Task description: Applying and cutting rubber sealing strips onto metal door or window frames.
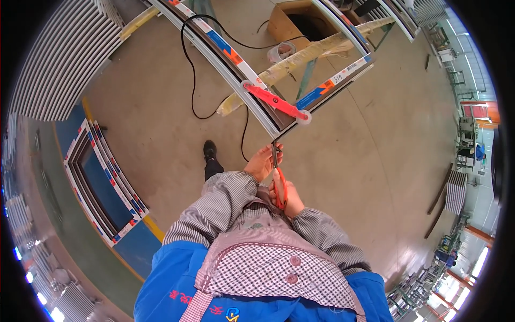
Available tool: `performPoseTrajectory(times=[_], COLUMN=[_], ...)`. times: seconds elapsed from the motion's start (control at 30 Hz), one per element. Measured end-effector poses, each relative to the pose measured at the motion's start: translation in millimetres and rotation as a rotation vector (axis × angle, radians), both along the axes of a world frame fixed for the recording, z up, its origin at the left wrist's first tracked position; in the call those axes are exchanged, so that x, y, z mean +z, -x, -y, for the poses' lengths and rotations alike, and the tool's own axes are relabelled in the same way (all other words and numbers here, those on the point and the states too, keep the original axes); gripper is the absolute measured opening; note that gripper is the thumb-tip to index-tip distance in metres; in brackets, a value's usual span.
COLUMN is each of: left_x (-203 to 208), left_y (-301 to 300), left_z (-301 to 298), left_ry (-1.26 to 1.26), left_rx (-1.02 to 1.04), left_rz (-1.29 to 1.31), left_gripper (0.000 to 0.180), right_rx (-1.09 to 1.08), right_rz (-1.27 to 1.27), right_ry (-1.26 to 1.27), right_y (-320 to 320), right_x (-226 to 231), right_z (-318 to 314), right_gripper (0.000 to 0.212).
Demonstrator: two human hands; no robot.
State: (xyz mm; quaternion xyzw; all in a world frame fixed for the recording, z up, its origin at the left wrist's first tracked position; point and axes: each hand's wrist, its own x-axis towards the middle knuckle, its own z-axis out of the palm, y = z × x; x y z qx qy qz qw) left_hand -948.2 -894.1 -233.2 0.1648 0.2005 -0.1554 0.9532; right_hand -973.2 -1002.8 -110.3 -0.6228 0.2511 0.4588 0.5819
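My right hand (289, 199) grips the red-handled scissors (280, 185), whose dark blades point away from me. My left hand (261, 163) is closed by the blade tips, with its fingers on the end of a thin black strip (274, 142). That strip runs to the near corner of a window frame (274, 119) just beyond my hands. A red double-ended roller tool (275, 100) with a clear wheel at each end lies across this corner.
Wrapped wooden bars (289, 63) support the frame. A black cable (193, 88) loops over it. Beyond stand a cardboard box (292, 19) and a roll of clear tape (281, 52). More frames (88, 188) lie at left, near stacked light profiles (61, 59).
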Motion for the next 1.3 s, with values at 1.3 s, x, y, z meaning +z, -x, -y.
performPoseTrajectory(times=[1.3], left_x=[36], left_y=[-31], left_z=[-3], left_ry=[-0.679], left_rx=[-0.020], left_rz=[-0.340], left_gripper=[0.019], right_rx=[-0.051], right_rz=[0.765], right_ry=[0.312], right_y=[-102], right_x=[-94], right_z=[-12], right_gripper=[0.024])
